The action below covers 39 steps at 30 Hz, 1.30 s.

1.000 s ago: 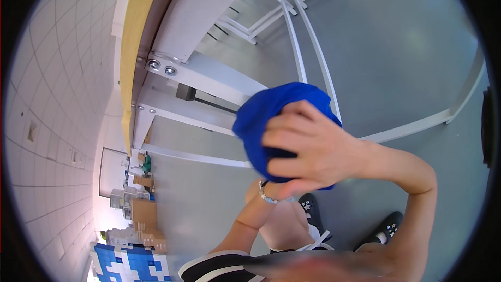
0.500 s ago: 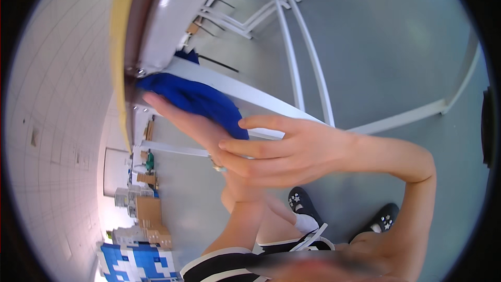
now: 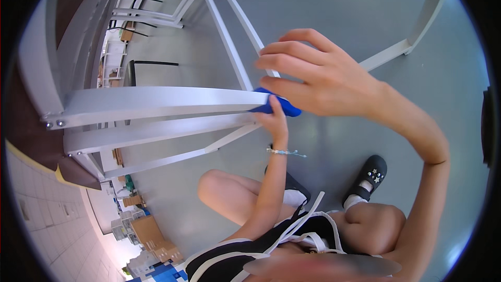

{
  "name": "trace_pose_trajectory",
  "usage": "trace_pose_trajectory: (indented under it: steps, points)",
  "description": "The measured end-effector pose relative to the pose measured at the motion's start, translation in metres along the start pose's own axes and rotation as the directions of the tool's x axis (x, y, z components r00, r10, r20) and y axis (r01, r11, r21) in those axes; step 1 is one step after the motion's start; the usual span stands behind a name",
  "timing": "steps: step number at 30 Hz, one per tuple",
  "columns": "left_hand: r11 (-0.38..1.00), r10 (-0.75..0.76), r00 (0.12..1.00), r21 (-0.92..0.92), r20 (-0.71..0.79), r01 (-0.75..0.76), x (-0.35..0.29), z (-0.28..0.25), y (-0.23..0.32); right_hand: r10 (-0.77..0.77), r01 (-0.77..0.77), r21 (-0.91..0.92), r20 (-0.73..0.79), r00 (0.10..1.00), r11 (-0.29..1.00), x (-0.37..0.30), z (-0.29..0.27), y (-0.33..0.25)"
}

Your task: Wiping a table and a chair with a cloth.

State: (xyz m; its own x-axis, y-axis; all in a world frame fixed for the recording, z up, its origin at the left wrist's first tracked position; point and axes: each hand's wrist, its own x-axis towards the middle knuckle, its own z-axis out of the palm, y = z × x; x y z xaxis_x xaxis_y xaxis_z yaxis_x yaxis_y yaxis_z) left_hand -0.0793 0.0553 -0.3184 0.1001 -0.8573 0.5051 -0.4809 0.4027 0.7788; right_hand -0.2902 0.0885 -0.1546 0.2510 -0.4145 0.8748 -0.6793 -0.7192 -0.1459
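My left hand (image 3: 274, 121), with a beaded bracelet (image 3: 284, 152) on its wrist, presses a blue cloth (image 3: 288, 107) around a white metal table leg (image 3: 172, 99). The cloth is bunched at the leg's lower end, and the thumb shows on top of it. Above and to the right of the cloth, my right hand (image 3: 318, 73) hovers with bent, spread fingers and nothing in them. Its fingertips come near the leg's frame without visibly gripping it. Part of the cloth is hidden behind the leg and my hand.
The table's brown underside (image 3: 31, 102) is at the left. White crossbars (image 3: 227, 31) run along the grey floor (image 3: 339, 0). My dark shoe (image 3: 371, 175) rests on the floor below my hands. Cardboard boxes (image 3: 148, 231) stand at the lower left.
My left hand and the blue cloth have moved down the leg, away from the tabletop. My right hand has risen in the picture, away from my left forearm. The view has tilted.
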Motion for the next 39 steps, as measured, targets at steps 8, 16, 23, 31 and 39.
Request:
trace_pose_trajectory:
  steps: [8, 16, 23, 31, 39]
  points:
    - [0.991, -0.097, 0.961, 0.11, 0.26, 0.07, -0.048, 0.003, -0.048, 0.332, -0.323, -0.089, 0.115, 0.936, 0.942, -0.082, 0.01, -0.006]
    - [0.99, -0.096, 0.971, 0.126, 0.22, 0.07, -0.087, -0.013, -0.088, 0.489, -0.49, -0.019, 0.121, 0.864, 0.871, -0.091, 0.025, -0.007]
    - [0.625, -0.308, 0.817, -0.544, 0.488, 0.56, 0.016, -0.01, -0.002, 0.518, -0.522, -0.023, 0.166, 0.839, 0.853, -0.11, 0.016, -0.004]
    - [0.429, -0.498, 0.619, -0.449, 0.607, 0.784, 0.016, 0.0, -0.05, 0.581, -0.542, -0.264, 0.094, 0.808, 0.798, -0.156, 0.038, 0.061]
    - [0.748, -0.663, 0.628, 0.315, 0.407, 0.584, 0.055, 0.002, -0.05, 0.708, -0.629, -0.36, 0.152, 0.69, 0.689, -0.243, 0.077, 0.089]
